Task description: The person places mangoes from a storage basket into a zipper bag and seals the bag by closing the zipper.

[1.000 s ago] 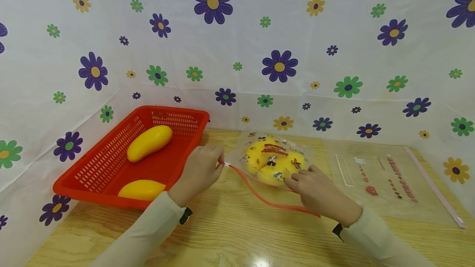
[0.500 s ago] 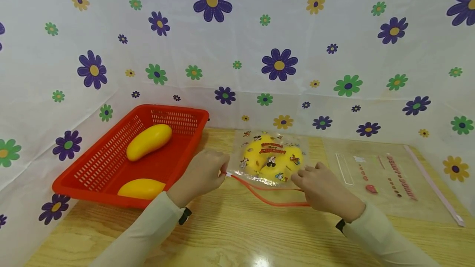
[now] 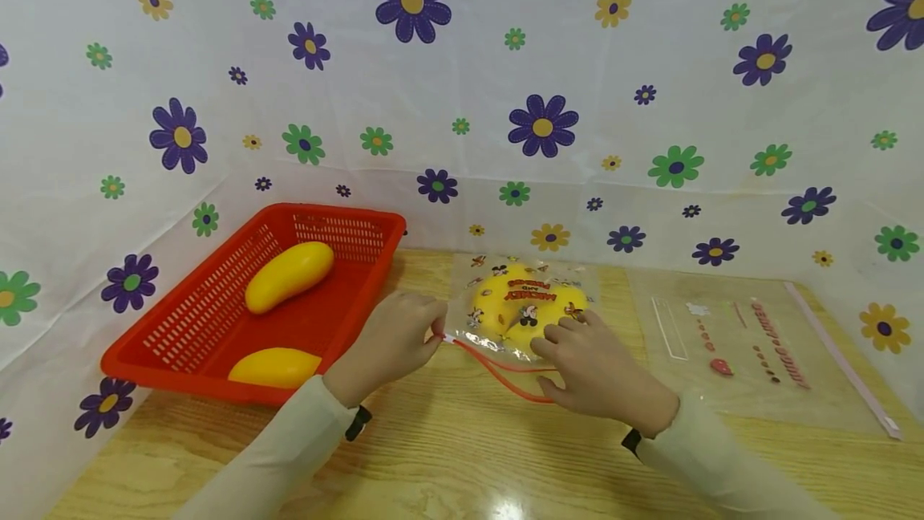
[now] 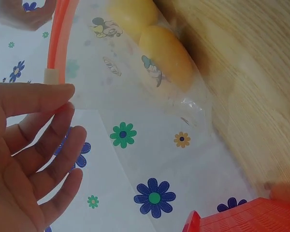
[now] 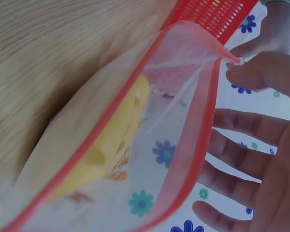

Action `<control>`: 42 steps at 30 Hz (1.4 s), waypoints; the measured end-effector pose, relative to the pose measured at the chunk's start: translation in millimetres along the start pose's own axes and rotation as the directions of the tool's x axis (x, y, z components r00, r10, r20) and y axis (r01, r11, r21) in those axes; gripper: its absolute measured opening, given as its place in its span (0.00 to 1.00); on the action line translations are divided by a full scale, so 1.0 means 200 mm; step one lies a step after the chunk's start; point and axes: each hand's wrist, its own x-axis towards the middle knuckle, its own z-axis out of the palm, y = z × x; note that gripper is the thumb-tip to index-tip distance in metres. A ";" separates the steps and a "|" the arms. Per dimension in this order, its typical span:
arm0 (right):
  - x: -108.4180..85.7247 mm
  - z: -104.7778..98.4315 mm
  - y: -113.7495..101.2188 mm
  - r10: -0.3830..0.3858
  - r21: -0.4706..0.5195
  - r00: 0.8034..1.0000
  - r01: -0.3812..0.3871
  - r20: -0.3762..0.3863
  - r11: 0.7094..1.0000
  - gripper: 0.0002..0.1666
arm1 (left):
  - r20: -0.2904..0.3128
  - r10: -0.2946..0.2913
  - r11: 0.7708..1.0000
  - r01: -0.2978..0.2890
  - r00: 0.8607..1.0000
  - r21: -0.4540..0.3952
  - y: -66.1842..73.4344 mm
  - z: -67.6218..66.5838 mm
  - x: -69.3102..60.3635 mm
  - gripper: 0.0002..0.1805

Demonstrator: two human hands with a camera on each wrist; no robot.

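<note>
A clear zip bag (image 3: pixel 469 319) with cartoon prints and red zip strips (image 3: pixel 498 382) lies at the middle of the table, with yellow mango-shaped fruit (image 4: pixel 166 58) inside. My left hand (image 3: pixel 393 337) pinches the bag's near left corner between thumb and index finger, at the white slider (image 4: pixel 51 76); its other fingers are loosely bent. The right hand (image 3: pixel 595 367) is at the right part of the bag's mouth, fingers extended and thumb apart. In the right wrist view the two red strips stand apart, and the right fingers (image 5: pixel 232 179) are beside one strip.
To the left stands a red plastic basket (image 3: pixel 354 307) holding two yellow mango-shaped fruits (image 3: pixel 290 276). A second clear zip bag (image 3: pixel 693 392) with a pale pink zip strip lies flat on the right. A white flowered sheet (image 3: pixel 462 62) rises behind the wooden table (image 3: pixel 462 464).
The right hand slid right along the strips, let go of them, and moved back left with its fingers extended. The bag's near left corner shifted slightly nearer, still in the left hand's pinch.
</note>
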 end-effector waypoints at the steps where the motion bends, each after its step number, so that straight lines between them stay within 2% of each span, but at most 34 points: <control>1: 0.02 0.00 -0.01 -0.002 -0.010 1.000 0.002 -0.019 1.000 0.17 | -0.008 0.004 1.000 -0.003 1.000 0.000 0.00 0.00 0.00 0.12; 6: 0.10 0.01 -0.08 -0.007 -0.035 0.995 0.004 -0.100 0.999 0.16 | -0.053 0.024 1.000 -0.024 0.998 0.004 0.00 0.00 -0.01 0.12; 13: 0.20 0.03 -0.16 -0.038 -0.072 0.985 0.026 -0.167 0.997 0.15 | -0.117 0.080 0.997 -0.078 0.990 0.017 0.03 0.00 -0.01 0.11; 16: 0.23 0.05 -0.17 -0.057 -0.095 0.982 0.040 -0.182 0.995 0.14 | -0.118 0.095 0.995 -0.094 0.988 0.018 0.05 -0.01 -0.01 0.10; 26: 0.28 0.07 -0.20 -0.074 -0.082 0.970 0.056 -0.232 0.995 0.12 | -0.115 0.139 0.990 -0.136 0.984 0.035 0.08 -0.02 -0.02 0.11; 30: 0.29 0.08 -0.20 -0.086 -0.104 0.963 0.061 -0.255 0.993 0.09 | -0.103 0.189 0.979 -0.180 0.977 0.093 0.07 -0.02 -0.02 0.10; 36: 0.30 0.09 -0.20 -0.087 -0.126 0.960 0.055 -0.266 0.991 0.09 | -0.096 0.253 0.951 -0.229 0.963 0.209 0.07 -0.02 -0.02 0.07; 42: 0.31 0.09 -0.21 -0.100 -0.135 0.954 0.064 -0.282 0.989 0.10 | -0.122 0.321 0.922 -0.281 0.939 0.267 0.06 -0.02 -0.02 0.07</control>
